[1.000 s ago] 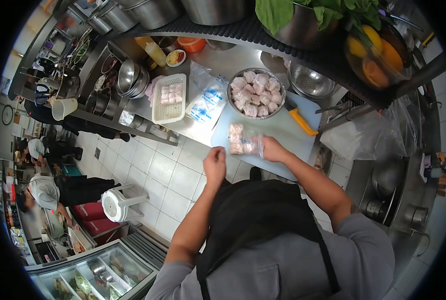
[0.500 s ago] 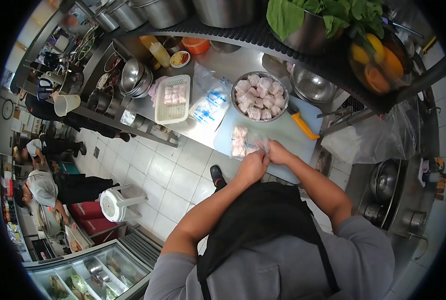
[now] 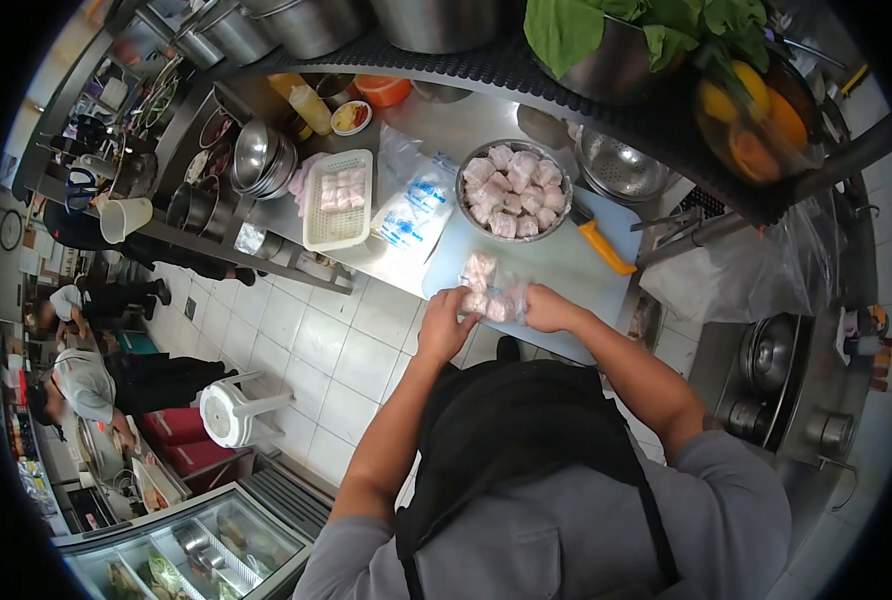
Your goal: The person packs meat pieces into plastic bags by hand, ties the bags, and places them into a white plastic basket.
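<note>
On the pale cutting board (image 3: 581, 290) lies a clear plastic bag (image 3: 511, 300) with several pale pink meat pieces (image 3: 480, 268) in it. My left hand (image 3: 448, 322) is closed on the bag's near left side, thumb and fingers against the pieces. At the bag's right end, my right hand (image 3: 549, 308) grips the gathered plastic, its fingertips partly hidden. Just beyond stands a metal bowl (image 3: 460, 200) heaped with similar pale pink chunks. A knife with a yellow handle (image 3: 606, 248) lies on the board, right of the bowl.
Left of the board are printed plastic bags (image 3: 413, 215) and a white basket (image 3: 313, 220) holding wrapped pieces. A metal colander (image 3: 621, 165) stands behind right. Overhead runs a black shelf (image 3: 486, 68) with pots and greens. Co-workers (image 3: 86, 385) stand far left, near a white stool (image 3: 228, 415).
My left hand has moved left, from beside my right hand at the bag's mouth to the filled part. The right hand still holds the bag's end.
</note>
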